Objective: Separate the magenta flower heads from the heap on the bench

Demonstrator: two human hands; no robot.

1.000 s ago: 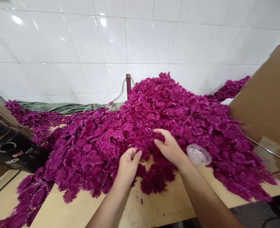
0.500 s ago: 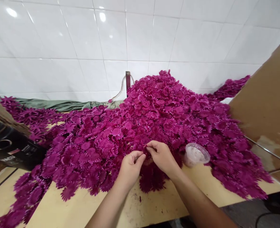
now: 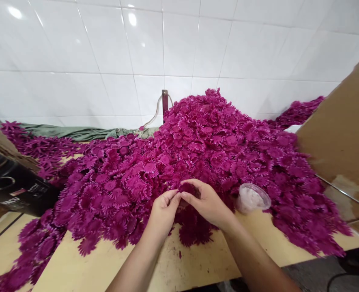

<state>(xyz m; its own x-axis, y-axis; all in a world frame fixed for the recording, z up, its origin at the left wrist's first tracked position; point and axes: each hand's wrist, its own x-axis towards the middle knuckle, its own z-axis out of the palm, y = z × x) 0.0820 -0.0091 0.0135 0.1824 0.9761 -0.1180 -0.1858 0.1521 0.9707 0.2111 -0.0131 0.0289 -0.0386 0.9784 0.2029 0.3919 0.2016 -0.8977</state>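
A big heap of magenta fabric flower heads (image 3: 209, 142) covers the pale wooden table (image 3: 197, 263). My left hand (image 3: 162, 213) and my right hand (image 3: 208, 202) meet at the heap's near edge. Both pinch one magenta flower head (image 3: 187, 188) between their fingertips. Loose flower heads lie on the table just below my hands. A small clear plastic cup (image 3: 254, 198) with pale contents stands just right of my right hand, touching the heap.
A brown cardboard sheet (image 3: 340, 134) leans at the right. At the left edge sits a black box (image 3: 15, 190) under cardboard. Green cloth (image 3: 82, 133) lies along the white tiled wall, with a short post (image 3: 164, 99) and cord behind the heap.
My right hand drew back from the heap toward my left hand. The two hands came together and now pinch one flower head between them.
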